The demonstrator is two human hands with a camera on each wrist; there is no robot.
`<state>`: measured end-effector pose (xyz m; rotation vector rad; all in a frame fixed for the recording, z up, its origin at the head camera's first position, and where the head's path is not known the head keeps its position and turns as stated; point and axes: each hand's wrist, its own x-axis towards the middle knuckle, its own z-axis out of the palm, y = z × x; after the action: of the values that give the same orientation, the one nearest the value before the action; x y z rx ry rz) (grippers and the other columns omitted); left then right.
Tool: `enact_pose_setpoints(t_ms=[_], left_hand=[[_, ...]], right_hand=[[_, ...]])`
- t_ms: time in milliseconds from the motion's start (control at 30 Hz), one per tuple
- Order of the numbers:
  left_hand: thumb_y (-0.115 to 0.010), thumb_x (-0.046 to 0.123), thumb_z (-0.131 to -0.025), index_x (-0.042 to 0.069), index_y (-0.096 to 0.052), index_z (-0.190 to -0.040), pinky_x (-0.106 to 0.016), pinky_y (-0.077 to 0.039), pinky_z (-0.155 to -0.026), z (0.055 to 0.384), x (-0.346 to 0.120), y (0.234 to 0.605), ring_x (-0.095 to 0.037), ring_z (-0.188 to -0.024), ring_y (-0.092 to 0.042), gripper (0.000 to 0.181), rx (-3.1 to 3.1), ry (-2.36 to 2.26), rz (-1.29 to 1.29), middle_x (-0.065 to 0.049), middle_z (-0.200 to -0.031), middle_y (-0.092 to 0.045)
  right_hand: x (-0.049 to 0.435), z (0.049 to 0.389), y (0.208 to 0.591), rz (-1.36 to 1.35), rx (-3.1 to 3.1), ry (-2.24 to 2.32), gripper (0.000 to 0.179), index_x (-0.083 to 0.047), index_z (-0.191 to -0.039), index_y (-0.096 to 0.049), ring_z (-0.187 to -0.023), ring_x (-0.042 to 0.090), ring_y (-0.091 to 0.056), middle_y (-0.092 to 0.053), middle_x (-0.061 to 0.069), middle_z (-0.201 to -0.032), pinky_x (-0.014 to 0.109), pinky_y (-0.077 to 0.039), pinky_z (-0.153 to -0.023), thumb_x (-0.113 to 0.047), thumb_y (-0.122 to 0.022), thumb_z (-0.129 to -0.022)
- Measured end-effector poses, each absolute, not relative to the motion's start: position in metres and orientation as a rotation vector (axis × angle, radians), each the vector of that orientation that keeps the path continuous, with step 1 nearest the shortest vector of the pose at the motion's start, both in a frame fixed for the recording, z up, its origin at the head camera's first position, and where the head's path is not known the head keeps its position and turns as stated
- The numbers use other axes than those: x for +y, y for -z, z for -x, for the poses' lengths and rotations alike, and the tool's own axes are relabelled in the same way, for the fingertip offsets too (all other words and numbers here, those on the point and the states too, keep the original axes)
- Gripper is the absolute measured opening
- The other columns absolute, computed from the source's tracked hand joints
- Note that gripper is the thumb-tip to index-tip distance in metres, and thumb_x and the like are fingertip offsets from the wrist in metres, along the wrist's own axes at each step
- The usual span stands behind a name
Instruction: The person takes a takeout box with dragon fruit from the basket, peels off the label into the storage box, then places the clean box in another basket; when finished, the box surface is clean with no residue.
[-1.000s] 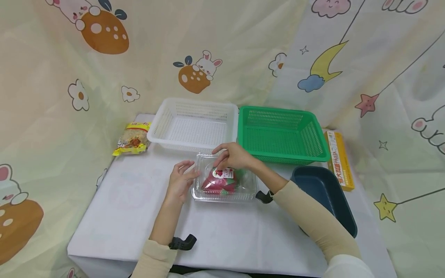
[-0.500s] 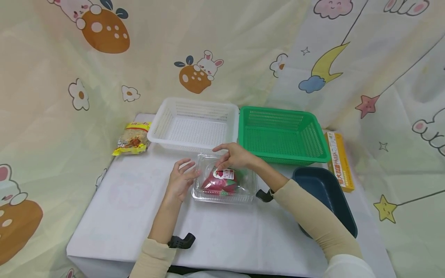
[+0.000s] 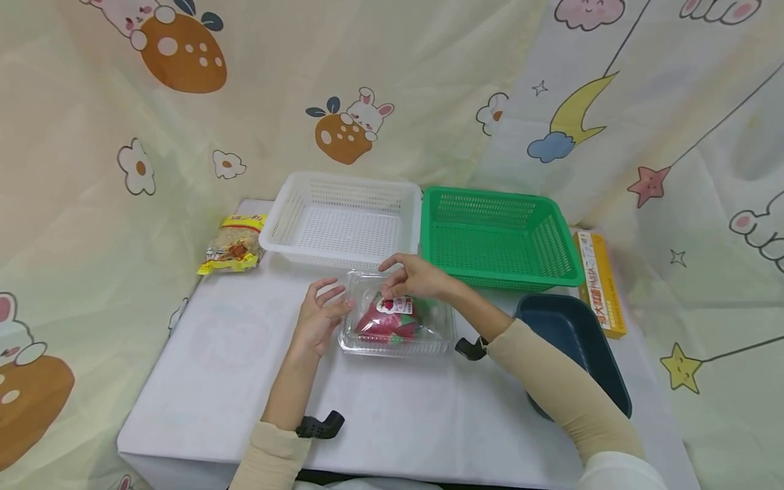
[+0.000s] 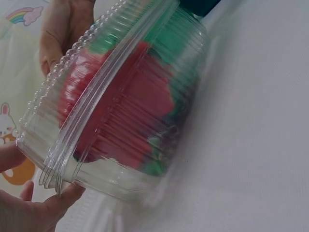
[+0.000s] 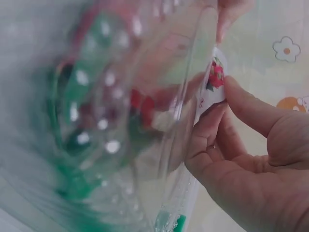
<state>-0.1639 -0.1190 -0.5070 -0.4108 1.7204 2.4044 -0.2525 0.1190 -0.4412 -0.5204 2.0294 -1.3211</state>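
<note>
A clear plastic clamshell box [image 3: 429, 333] lies on the white-covered table, its lid down. Inside is a red thing with green parts [image 3: 380, 325], dragon-fruit-like. A white label with a red fruit picture [image 3: 395, 305] is on the lid. My right hand [image 3: 419, 275] is over the lid; in the right wrist view, its thumb and curled fingers meet at the label [image 5: 216, 79], pinching it. My left hand [image 3: 315, 323] holds the box's left edge. In the left wrist view, one digit lies below the rim and another at the lid corner. The box partly hides fingertips.
Behind stand a white basket [image 3: 343, 255] and a green basket [image 3: 505, 278]. A dark blue tray [image 3: 566, 340] lies under the right forearm. A yellow pasta box [image 3: 600, 286] stands at the right edge, a yellow food packet [image 3: 233, 243] at the left.
Almost nothing changes. The right hand and forearm shift very slightly to the right; the left hand keeps its place at the box edge. The box stays where it is.
</note>
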Motion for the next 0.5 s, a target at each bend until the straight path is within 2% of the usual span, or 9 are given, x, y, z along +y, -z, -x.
enact_pose_setpoints(t_ms=[167,500], left_hand=[[-0.075,-0.006,-0.089,0.014,-0.035,-0.156,-0.029,-0.053,-0.092,0.1641,-0.1205,0.5047,-0.032,-0.138,-0.050,0.080,1.728,-2.403,0.403,-0.018,-0.153,-0.044],[-0.075,-0.006,-0.090,0.016,-0.037,-0.156,-0.030,-0.051,-0.092,0.1639,-0.1199,0.5049,-0.032,-0.136,-0.050,0.079,1.739,-2.393,0.395,-0.020,-0.153,-0.042]], right_hand=[[0.1194,0.2511,0.4430,0.533,2.003,1.360,0.047,0.006,-0.139,-0.046,-0.088,0.022,-0.071,-0.076,0.012,-0.101,0.029,-0.057,-0.076,0.004,-0.068,-0.098],[0.1173,0.2484,0.4423,0.718,2.106,1.337,0.053,0.006,-0.140,-0.046,-0.087,0.021,-0.072,-0.077,0.013,-0.099,0.029,-0.058,-0.079,0.006,-0.073,-0.094]])
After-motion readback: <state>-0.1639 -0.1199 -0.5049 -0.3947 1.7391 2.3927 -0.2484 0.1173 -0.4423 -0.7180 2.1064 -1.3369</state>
